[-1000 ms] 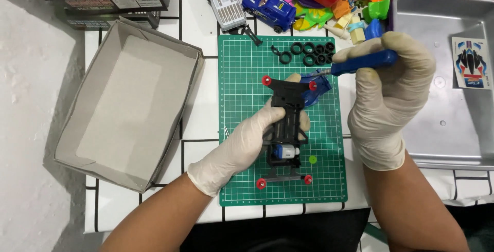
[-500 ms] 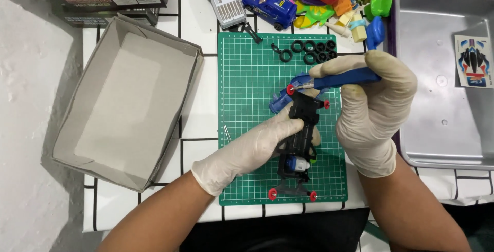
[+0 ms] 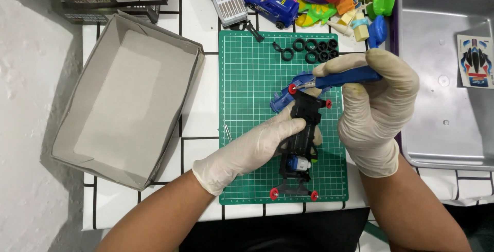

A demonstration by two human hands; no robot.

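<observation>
Left hand: the gloved left hand (image 3: 252,149) reaches in from the lower left, fingers closed around the middle of a black toy car chassis (image 3: 301,139), holding it steady.
Right hand: the gloved right hand (image 3: 378,110) is curled shut around a blue-handled screwdriver (image 3: 342,78), whose metal tip points left to the chassis's far end.
Chassis: it lies lengthwise on the green cutting mat (image 3: 247,77), between the two hands, with small red rollers at its corners and a small blue motor near its near end.
Blue part: a blue plastic piece (image 3: 282,100) sits just beside the chassis's far end, under the screwdriver tip.
Tyres: a cluster of small black tyres (image 3: 311,51) rests at the mat's far edge, apart from both hands.
Box: an open grey cardboard box (image 3: 128,103) stands left of the mat on the white tiled desk (image 3: 200,123).
Tray: a metal tray (image 3: 447,103) lies right of the right hand, with a sticker sheet (image 3: 476,60) inside.
Toys: a blue toy car (image 3: 270,2) and mixed colourful toys (image 3: 355,5) crowd the desk's far edge.
</observation>
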